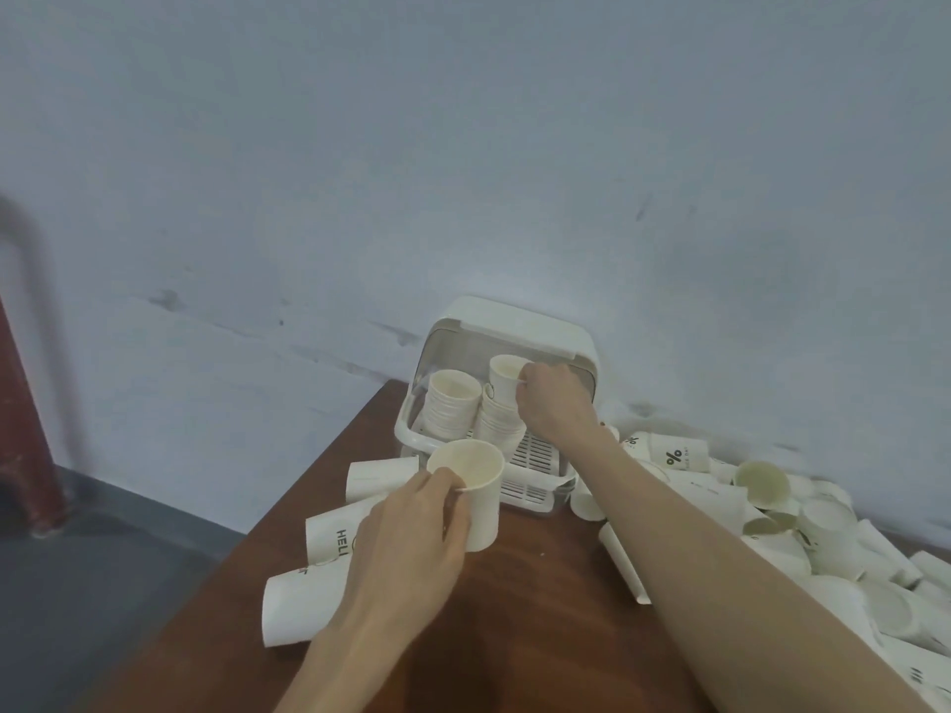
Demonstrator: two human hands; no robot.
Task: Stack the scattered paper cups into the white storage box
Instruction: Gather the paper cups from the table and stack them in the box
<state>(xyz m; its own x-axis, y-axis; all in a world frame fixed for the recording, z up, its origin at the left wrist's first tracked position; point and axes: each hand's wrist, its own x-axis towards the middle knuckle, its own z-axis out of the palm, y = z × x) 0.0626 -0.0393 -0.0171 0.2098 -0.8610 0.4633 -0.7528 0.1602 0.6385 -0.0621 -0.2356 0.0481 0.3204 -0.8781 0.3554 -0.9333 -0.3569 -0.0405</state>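
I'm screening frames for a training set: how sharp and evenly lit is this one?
Head view: soft all over with a bluish cast; red post at the left edge smeared; wide-angle lens tilts the table; cups in the white storage box stay readable, no glare; light flat, shadows faint.

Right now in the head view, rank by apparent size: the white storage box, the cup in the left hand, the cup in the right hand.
1. White storage box
2. Cup in left hand, though it is nearer the camera
3. Cup in right hand
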